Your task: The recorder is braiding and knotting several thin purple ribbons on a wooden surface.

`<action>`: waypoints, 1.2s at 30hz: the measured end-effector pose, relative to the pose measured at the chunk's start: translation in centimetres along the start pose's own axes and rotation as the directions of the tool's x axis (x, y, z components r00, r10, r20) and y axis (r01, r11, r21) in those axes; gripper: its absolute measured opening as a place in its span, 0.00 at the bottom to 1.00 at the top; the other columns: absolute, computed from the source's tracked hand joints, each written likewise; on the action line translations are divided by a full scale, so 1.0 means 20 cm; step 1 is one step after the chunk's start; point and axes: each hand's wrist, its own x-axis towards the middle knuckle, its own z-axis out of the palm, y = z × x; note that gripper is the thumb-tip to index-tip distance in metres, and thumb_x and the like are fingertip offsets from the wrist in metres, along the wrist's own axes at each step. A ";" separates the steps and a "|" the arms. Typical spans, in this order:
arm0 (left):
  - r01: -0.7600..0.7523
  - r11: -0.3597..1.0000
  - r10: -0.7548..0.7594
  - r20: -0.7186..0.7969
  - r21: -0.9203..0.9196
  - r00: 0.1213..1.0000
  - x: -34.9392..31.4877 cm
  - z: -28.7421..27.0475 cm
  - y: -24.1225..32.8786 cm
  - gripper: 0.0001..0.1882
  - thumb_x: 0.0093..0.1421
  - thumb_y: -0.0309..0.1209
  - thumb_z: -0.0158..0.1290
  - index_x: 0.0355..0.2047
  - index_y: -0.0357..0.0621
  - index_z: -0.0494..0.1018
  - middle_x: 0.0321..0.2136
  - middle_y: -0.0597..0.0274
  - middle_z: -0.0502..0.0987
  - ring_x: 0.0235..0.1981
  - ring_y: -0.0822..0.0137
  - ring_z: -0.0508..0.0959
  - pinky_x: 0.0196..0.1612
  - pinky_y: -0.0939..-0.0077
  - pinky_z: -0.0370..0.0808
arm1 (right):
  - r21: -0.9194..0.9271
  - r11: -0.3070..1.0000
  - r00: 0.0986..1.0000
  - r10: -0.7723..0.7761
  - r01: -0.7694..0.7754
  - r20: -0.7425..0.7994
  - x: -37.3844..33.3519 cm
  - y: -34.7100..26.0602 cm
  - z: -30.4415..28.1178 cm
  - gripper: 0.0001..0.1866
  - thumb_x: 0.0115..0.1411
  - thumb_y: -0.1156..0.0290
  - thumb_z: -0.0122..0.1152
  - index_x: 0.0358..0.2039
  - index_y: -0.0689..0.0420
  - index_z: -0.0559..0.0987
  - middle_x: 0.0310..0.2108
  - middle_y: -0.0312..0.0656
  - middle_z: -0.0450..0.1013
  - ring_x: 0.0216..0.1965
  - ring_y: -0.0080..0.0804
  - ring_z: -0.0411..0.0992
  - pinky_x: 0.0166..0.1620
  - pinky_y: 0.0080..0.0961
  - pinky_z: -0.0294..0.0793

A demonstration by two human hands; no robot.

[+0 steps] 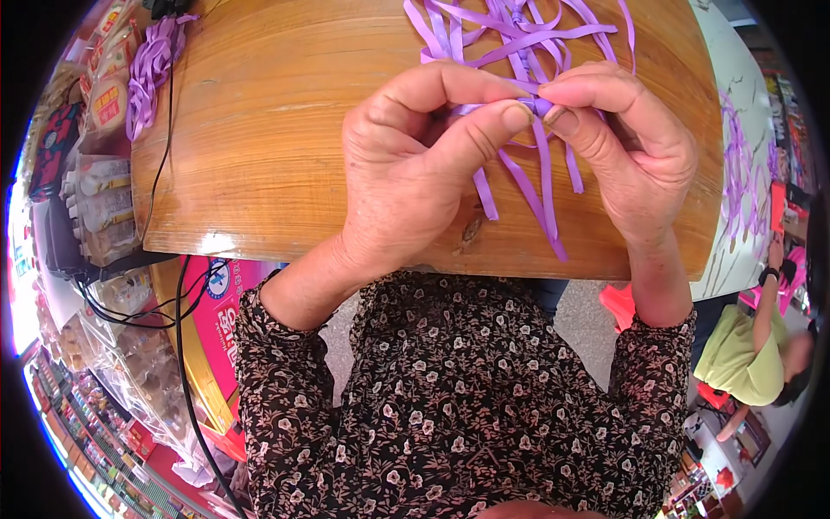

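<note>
Purple ribbon runs between my two hands above the wooden table. My left hand pinches a small knotted part of it between thumb and forefinger. Right against those fingertips, my right hand pinches the same knot from the other side. Loose tails of the ribbon hang down below my fingers toward the table's near edge. Beyond my hands lies a tangle of purple ribbon strips, with a row of knots along its middle. How the knot is looped is partly hidden by my fingertips.
More purple ribbon hangs at the table's left corner beside a black cable. Packaged goods crowd the left side. A white marbled table with purple strips adjoins on the right, where a person in a light green top is.
</note>
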 end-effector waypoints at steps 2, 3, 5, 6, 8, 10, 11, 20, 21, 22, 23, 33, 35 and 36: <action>0.038 0.996 -0.038 -0.006 -0.087 0.999 0.00 0.00 0.00 0.05 0.55 0.20 0.53 0.33 0.32 0.72 0.29 0.57 0.77 0.30 0.74 0.77 0.33 0.84 0.75 | 0.004 1.000 1.000 -0.016 0.016 -0.003 0.00 0.00 0.00 0.10 0.51 0.87 0.57 0.35 0.66 0.75 0.34 0.43 0.72 0.35 0.27 0.70 0.37 0.16 0.69; 0.050 0.993 -0.051 -0.005 -0.110 0.999 0.00 0.00 -0.01 0.05 0.55 0.20 0.53 0.33 0.33 0.72 0.29 0.58 0.77 0.30 0.73 0.77 0.34 0.83 0.75 | 0.008 0.999 0.999 -0.032 0.032 -0.005 0.00 0.00 0.00 0.10 0.51 0.87 0.57 0.36 0.66 0.75 0.34 0.44 0.72 0.35 0.27 0.70 0.37 0.16 0.69; 0.063 0.989 -0.065 -0.005 -0.134 0.998 0.00 0.00 -0.01 0.05 0.55 0.20 0.53 0.33 0.33 0.72 0.29 0.58 0.77 0.30 0.73 0.77 0.35 0.83 0.75 | -0.054 0.995 0.997 -0.078 0.079 0.009 0.01 -0.01 -0.01 0.10 0.51 0.87 0.57 0.36 0.67 0.75 0.33 0.44 0.72 0.34 0.27 0.70 0.37 0.16 0.70; 0.101 0.985 -0.102 -0.005 -0.143 0.995 -0.01 0.00 0.00 0.05 0.56 0.20 0.52 0.34 0.35 0.73 0.30 0.60 0.77 0.31 0.75 0.75 0.36 0.83 0.73 | -0.116 0.985 0.992 -0.124 0.126 0.025 0.01 -0.01 -0.01 0.10 0.50 0.87 0.57 0.35 0.67 0.76 0.33 0.45 0.72 0.33 0.28 0.70 0.36 0.17 0.70; 0.140 0.978 -0.143 -0.008 -0.153 0.990 0.00 0.00 0.01 0.05 0.56 0.21 0.51 0.34 0.37 0.73 0.30 0.62 0.76 0.32 0.76 0.73 0.38 0.83 0.71 | -0.208 0.963 0.985 -0.164 0.172 0.053 0.03 -0.02 -0.03 0.10 0.50 0.86 0.58 0.35 0.67 0.76 0.32 0.45 0.73 0.32 0.28 0.71 0.35 0.17 0.70; 0.223 0.957 -0.217 0.050 -0.188 0.975 0.00 -0.01 0.02 0.04 0.57 0.22 0.52 0.34 0.37 0.73 0.26 0.65 0.75 0.26 0.79 0.71 0.31 0.85 0.70 | -0.295 0.929 0.975 -0.205 0.221 0.085 0.04 -0.03 -0.04 0.10 0.49 0.86 0.58 0.35 0.68 0.76 0.31 0.46 0.73 0.31 0.29 0.71 0.34 0.18 0.70; 0.223 0.956 -0.219 0.047 -0.188 0.975 0.00 -0.01 0.02 0.04 0.57 0.22 0.52 0.34 0.37 0.73 0.26 0.65 0.75 0.26 0.79 0.71 0.31 0.85 0.70 | -0.339 0.908 0.969 -0.225 0.246 0.100 0.04 -0.04 -0.04 0.10 0.49 0.85 0.59 0.35 0.68 0.76 0.30 0.46 0.73 0.30 0.30 0.71 0.33 0.19 0.70; 0.138 0.986 -0.142 -0.034 -0.092 0.989 -0.02 0.02 -0.02 0.04 0.57 0.22 0.52 0.33 0.38 0.73 0.28 0.63 0.76 0.30 0.79 0.72 0.34 0.86 0.70 | -0.400 0.839 0.929 -0.347 0.367 0.125 0.02 -0.04 -0.04 0.09 0.48 0.85 0.60 0.33 0.68 0.75 0.28 0.48 0.72 0.26 0.33 0.69 0.27 0.21 0.66; 0.128 0.991 -0.128 -0.001 -0.037 0.992 -0.03 0.01 -0.01 0.04 0.56 0.21 0.52 0.33 0.38 0.72 0.29 0.62 0.76 0.32 0.78 0.73 0.36 0.85 0.70 | -0.407 0.838 0.931 -0.343 0.363 0.124 0.02 -0.04 -0.04 0.09 0.49 0.85 0.60 0.33 0.68 0.75 0.28 0.48 0.72 0.26 0.32 0.69 0.27 0.21 0.66; 0.115 0.993 -0.116 0.034 0.018 0.993 -0.03 0.00 -0.01 0.04 0.56 0.20 0.52 0.32 0.39 0.72 0.30 0.62 0.76 0.34 0.77 0.73 0.39 0.85 0.70 | -0.407 0.839 0.931 -0.343 0.363 0.123 0.01 -0.04 -0.04 0.09 0.49 0.85 0.60 0.33 0.68 0.75 0.28 0.48 0.72 0.26 0.32 0.69 0.27 0.21 0.66; 0.116 0.993 -0.116 0.035 0.018 0.993 -0.03 0.00 -0.02 0.04 0.56 0.20 0.52 0.32 0.39 0.72 0.30 0.62 0.76 0.34 0.77 0.73 0.39 0.85 0.70 | -0.397 0.839 0.928 -0.351 0.372 0.128 0.01 -0.04 -0.04 0.09 0.49 0.85 0.59 0.33 0.68 0.75 0.28 0.48 0.72 0.25 0.31 0.69 0.27 0.21 0.66; -0.224 0.941 0.198 0.125 0.252 0.972 -0.06 0.00 -0.04 0.04 0.56 0.18 0.51 0.32 0.38 0.71 0.27 0.65 0.71 0.25 0.80 0.66 0.28 0.88 0.63 | -0.199 0.967 0.987 -0.149 0.158 0.059 -0.04 -0.08 0.00 0.07 0.53 0.83 0.57 0.34 0.66 0.73 0.27 0.44 0.70 0.24 0.24 0.65 0.28 0.18 0.62; -0.226 0.937 0.198 0.127 0.266 0.972 -0.06 0.00 -0.02 0.04 0.56 0.18 0.51 0.32 0.38 0.71 0.26 0.65 0.71 0.25 0.80 0.66 0.28 0.88 0.62 | -0.169 0.977 0.991 -0.120 0.128 0.060 -0.05 -0.09 0.00 0.07 0.53 0.83 0.57 0.33 0.66 0.73 0.27 0.43 0.69 0.25 0.25 0.65 0.29 0.19 0.62; -0.236 0.929 0.203 0.142 0.286 0.969 -0.07 0.00 -0.02 0.04 0.56 0.18 0.51 0.32 0.37 0.71 0.26 0.65 0.71 0.25 0.80 0.66 0.28 0.88 0.63 | -0.138 0.986 0.994 -0.089 0.097 0.063 -0.05 -0.09 0.00 0.06 0.53 0.82 0.57 0.33 0.66 0.73 0.27 0.43 0.69 0.26 0.25 0.64 0.31 0.20 0.62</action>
